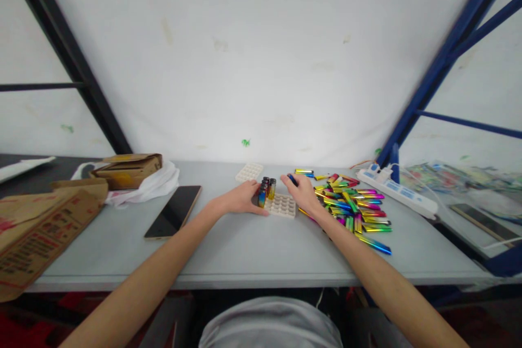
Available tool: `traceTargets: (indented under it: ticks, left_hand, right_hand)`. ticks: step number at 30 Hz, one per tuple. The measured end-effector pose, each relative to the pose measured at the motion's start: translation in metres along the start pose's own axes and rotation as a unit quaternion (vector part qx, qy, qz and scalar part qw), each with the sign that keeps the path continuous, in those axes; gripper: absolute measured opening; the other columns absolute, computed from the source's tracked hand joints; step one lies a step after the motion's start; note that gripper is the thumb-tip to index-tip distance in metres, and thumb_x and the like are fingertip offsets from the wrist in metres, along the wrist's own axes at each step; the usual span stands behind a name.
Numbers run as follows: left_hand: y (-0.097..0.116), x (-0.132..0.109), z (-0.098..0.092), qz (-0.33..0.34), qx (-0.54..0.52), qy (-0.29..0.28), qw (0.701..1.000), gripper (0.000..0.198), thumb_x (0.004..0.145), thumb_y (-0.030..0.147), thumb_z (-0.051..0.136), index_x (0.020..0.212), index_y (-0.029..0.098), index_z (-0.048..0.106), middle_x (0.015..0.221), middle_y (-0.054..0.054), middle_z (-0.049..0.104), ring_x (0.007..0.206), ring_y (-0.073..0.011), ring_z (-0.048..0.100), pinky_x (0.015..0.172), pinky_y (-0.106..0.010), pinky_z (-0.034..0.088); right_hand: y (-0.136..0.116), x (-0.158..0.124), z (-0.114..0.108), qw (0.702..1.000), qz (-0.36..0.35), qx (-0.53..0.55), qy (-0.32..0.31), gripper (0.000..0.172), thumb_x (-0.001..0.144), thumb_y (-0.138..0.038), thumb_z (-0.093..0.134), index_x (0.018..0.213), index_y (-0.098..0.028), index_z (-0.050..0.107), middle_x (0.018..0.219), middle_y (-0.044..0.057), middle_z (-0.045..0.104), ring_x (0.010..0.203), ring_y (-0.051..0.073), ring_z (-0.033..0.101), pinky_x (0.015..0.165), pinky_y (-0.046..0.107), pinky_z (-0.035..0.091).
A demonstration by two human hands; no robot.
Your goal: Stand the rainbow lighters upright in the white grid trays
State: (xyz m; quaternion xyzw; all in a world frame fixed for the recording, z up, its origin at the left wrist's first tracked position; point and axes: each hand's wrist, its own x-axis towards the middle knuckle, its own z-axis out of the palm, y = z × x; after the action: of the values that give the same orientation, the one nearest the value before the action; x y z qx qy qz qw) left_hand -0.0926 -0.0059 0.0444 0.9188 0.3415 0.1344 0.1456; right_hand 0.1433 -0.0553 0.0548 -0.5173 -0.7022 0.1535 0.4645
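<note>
A pale tray [282,205] with rows of small pockets lies on the table in front of me. Several shiny lighters [267,189] stand upright at its left end. My left hand [246,198] curves around that end, thumb at the front and fingers behind, closed about the tray and close against the lighters. Just above the tray's right side, my right hand [300,191] pinches a dark blue lighter [292,179], mostly hidden by the fingers. To the right of this hand spreads a loose pile of multicoloured metallic lighters [353,204].
Behind the left hand lies a second pale tray [249,172]. A dark phone-like tablet [174,212] is at left, near cardboard boxes [128,172] and a white plastic bag [161,182]. A white power strip [397,193] with plugs borders the pile at right.
</note>
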Motion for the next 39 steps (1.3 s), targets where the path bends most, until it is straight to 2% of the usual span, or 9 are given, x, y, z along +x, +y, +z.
traceTargets:
  ticks: [5, 11, 16, 19, 22, 24, 29, 34, 39]
  left_hand:
    - [0.0, 0.0, 0.0, -0.002, 0.01, 0.001, 1.0, 0.069, 0.069, 0.075, 0.083, 0.106, 0.02, 0.066, 0.108, -0.01, 0.07, 0.099, -0.0321, 0.066, 0.093, -0.042, 0.054]
    - [-0.001, 0.0, 0.001, -0.002, 0.007, 0.001, 1.0, 0.07, 0.068, 0.076, 0.082, 0.106, 0.02, 0.066, 0.109, -0.011, 0.07, 0.099, -0.0326, 0.066, 0.093, -0.043, 0.055]
    - [-0.002, 0.0, 0.002, -0.004, 0.008, 0.007, 1.0, 0.07, 0.068, 0.077, 0.081, 0.106, 0.019, 0.067, 0.107, -0.01, 0.07, 0.099, -0.0327, 0.066, 0.092, -0.043, 0.055]
    - [-0.002, 0.0, 0.001, 0.0, 0.011, 0.003, 1.0, 0.069, 0.07, 0.075, 0.081, 0.107, 0.018, 0.067, 0.108, -0.011, 0.07, 0.101, -0.033, 0.066, 0.094, -0.044, 0.055]
    - [-0.001, 0.0, 0.001, -0.002, 0.011, 0.002, 1.0, 0.068, 0.069, 0.073, 0.082, 0.106, 0.018, 0.068, 0.108, -0.012, 0.071, 0.1, -0.0333, 0.066, 0.093, -0.044, 0.055]
    - [-0.001, -0.001, 0.001, -0.006, 0.008, 0.005, 1.0, 0.068, 0.069, 0.074, 0.082, 0.105, 0.019, 0.068, 0.107, -0.011, 0.071, 0.099, -0.033, 0.066, 0.092, -0.044, 0.055]
    - [0.0, -0.001, 0.001, -0.012, 0.009, 0.008, 1.0, 0.069, 0.068, 0.075, 0.083, 0.107, 0.02, 0.07, 0.108, -0.01, 0.072, 0.1, -0.0332, 0.066, 0.092, -0.042, 0.055]
    - [0.001, -0.001, 0.0, -0.011, 0.005, -0.001, 1.0, 0.07, 0.069, 0.074, 0.082, 0.109, 0.019, 0.069, 0.11, -0.012, 0.071, 0.102, -0.0347, 0.067, 0.094, -0.044, 0.055]
    - [0.001, -0.001, 0.0, -0.017, 0.008, -0.001, 1.0, 0.069, 0.068, 0.075, 0.082, 0.107, 0.019, 0.069, 0.109, -0.012, 0.071, 0.1, -0.0345, 0.067, 0.091, -0.043, 0.054]
  right_hand:
    - [0.003, 0.001, 0.002, 1.0, 0.0, -0.005, -0.008, 0.044, 0.091, -0.054, 0.045, 0.06, -0.025, 0.034, 0.059, -0.003, 0.033, 0.061, 0.014, 0.036, 0.059, 0.029, 0.025]
    - [0.005, 0.002, 0.0, 1.0, -0.007, -0.02, -0.005, 0.043, 0.096, -0.05, 0.044, 0.063, -0.024, 0.042, 0.06, -0.003, 0.044, 0.064, 0.016, 0.046, 0.062, 0.029, 0.03]
    - [0.001, -0.001, -0.001, 0.998, -0.036, -0.029, -0.042, 0.039, 0.106, -0.054, 0.043, 0.087, -0.023, 0.057, 0.073, -0.001, 0.061, 0.071, 0.018, 0.057, 0.069, 0.028, 0.039]
    - [-0.004, -0.003, -0.004, 0.992, -0.079, -0.06, -0.075, 0.036, 0.111, -0.048, 0.04, 0.094, -0.023, 0.059, 0.082, 0.003, 0.065, 0.08, 0.02, 0.061, 0.074, 0.029, 0.044]
    - [-0.006, -0.003, -0.01, 0.976, -0.168, -0.093, -0.105, 0.038, 0.112, -0.048, 0.04, 0.094, -0.022, 0.061, 0.096, 0.007, 0.066, 0.091, 0.021, 0.062, 0.083, 0.031, 0.047]
    - [-0.006, -0.003, -0.013, 0.965, -0.201, -0.116, -0.124, 0.042, 0.112, -0.051, 0.04, 0.09, -0.022, 0.061, 0.093, 0.006, 0.065, 0.088, 0.021, 0.06, 0.083, 0.031, 0.046]
    - [-0.001, -0.001, -0.014, 0.971, -0.144, -0.126, -0.144, 0.051, 0.111, -0.057, 0.043, 0.077, -0.022, 0.058, 0.068, 0.0, 0.062, 0.065, 0.017, 0.053, 0.066, 0.029, 0.037]
    - [0.003, -0.001, -0.009, 0.979, -0.101, -0.093, -0.153, 0.047, 0.108, -0.053, 0.054, 0.075, -0.021, 0.062, 0.074, 0.003, 0.074, 0.068, 0.018, 0.064, 0.066, 0.027, 0.04]
    - [0.006, 0.001, -0.005, 0.961, -0.124, -0.134, -0.209, 0.035, 0.108, -0.043, 0.06, 0.083, -0.019, 0.068, 0.078, 0.006, 0.076, 0.067, 0.018, 0.064, 0.064, 0.027, 0.038]
